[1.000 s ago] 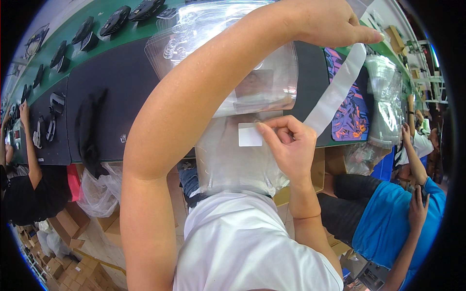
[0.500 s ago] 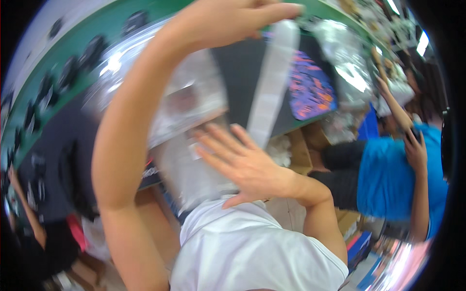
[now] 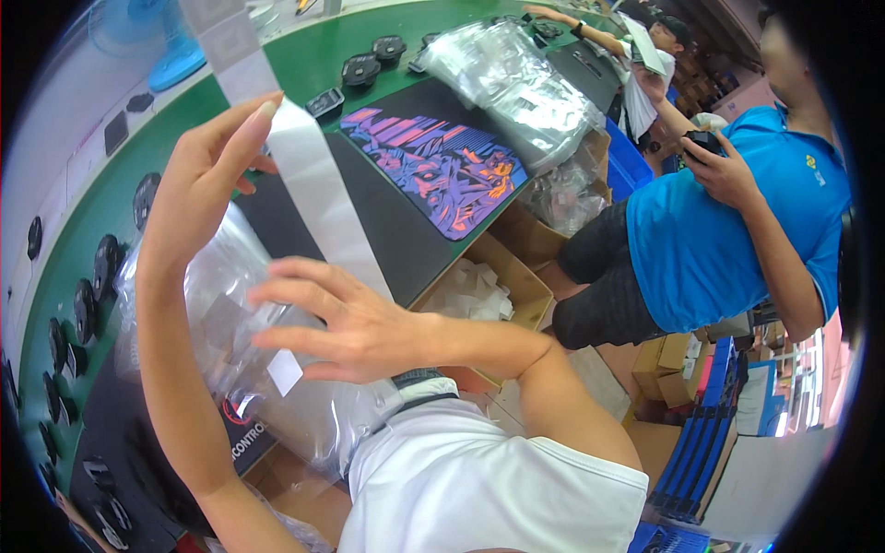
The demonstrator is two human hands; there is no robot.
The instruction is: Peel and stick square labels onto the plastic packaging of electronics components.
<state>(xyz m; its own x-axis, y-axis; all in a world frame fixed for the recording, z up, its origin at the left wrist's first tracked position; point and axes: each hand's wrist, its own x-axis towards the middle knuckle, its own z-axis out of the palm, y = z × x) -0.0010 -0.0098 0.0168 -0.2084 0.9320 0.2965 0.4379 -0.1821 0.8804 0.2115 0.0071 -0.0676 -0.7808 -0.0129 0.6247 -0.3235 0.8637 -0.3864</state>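
- Nearby, a person in a white shirt (image 3: 498, 479) works at a green tabletop (image 3: 396, 18), both arms bare.
- Their left hand (image 3: 198, 184) is raised, its grip pinching the edge of a long white strip (image 3: 323, 184) between thumb and fingertips.
- The strip slants from the upper left down to the right hand (image 3: 359, 336), which hides its lower end.
- The right hand's grip is spread and slightly blurred, with nothing pinched; it is over clear plastic bags.
- Just below its fingers, a small white label (image 3: 285, 372) lies tilted on the lower bag (image 3: 318, 419), near the person's waist; whether the fingers touch it, I cannot tell.
- More bags sit in a shiny pile (image 3: 207, 272) beside the left forearm.
- Beyond the strip, a purple and orange patterned mat (image 3: 442, 180) lies on a dark mat (image 3: 406, 244), with silvery packets (image 3: 521, 92) heaped next to it.
- Below the tabletop's edge, a carton (image 3: 530, 304) holds white scraps (image 3: 470, 293).
- To the right, a co-worker in a blue shirt (image 3: 728, 240) holds a small black object (image 3: 705, 143).
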